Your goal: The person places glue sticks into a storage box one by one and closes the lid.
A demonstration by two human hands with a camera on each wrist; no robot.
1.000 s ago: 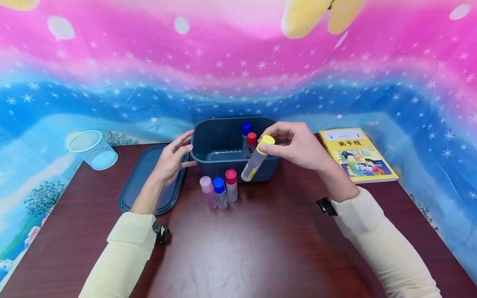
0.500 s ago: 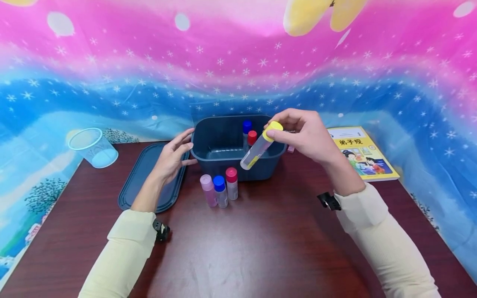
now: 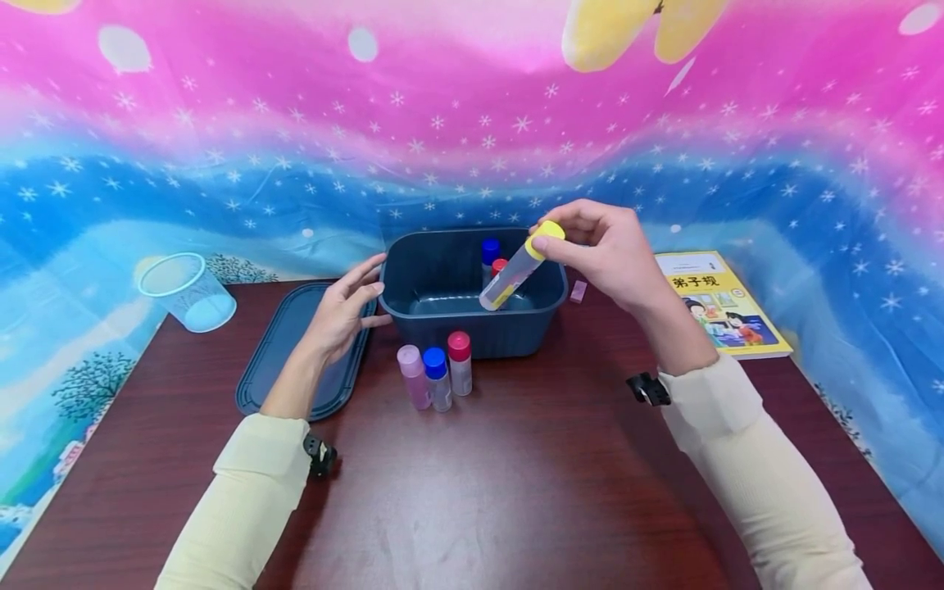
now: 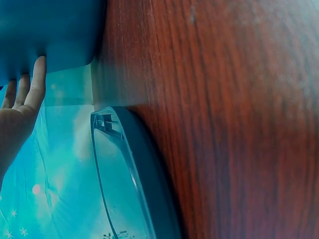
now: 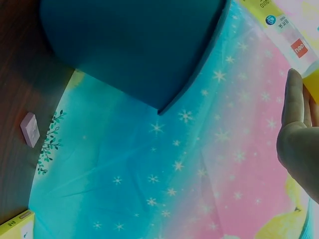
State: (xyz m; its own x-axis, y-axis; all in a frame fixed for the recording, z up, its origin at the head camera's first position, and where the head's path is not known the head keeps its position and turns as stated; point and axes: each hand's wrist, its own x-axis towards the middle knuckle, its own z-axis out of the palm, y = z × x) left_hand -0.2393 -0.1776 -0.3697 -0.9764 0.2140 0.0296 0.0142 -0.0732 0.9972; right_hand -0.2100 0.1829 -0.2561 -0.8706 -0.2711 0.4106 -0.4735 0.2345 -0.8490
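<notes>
Six capped bottles are counted: one held (image 3: 516,269), two in the bin (image 3: 492,260), three before it (image 3: 437,377). One bin (image 3: 472,332), lid (image 3: 291,344), cup (image 3: 186,292), book (image 3: 719,303), eraser (image 3: 578,291).

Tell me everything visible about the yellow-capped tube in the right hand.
The yellow-capped tube is a slim, clear, plastic-looking cylinder with a round yellow cap and a yellow label patch near its lower end. The cap is on. The right hand pinches it at the cap end, tilted, cap up and to the right, bottom pointing down into the dark blue bin. Only the fingers appear to touch it; it hangs above the bin's opening, in front of the blue-capped and red-capped tubes standing inside.
</notes>
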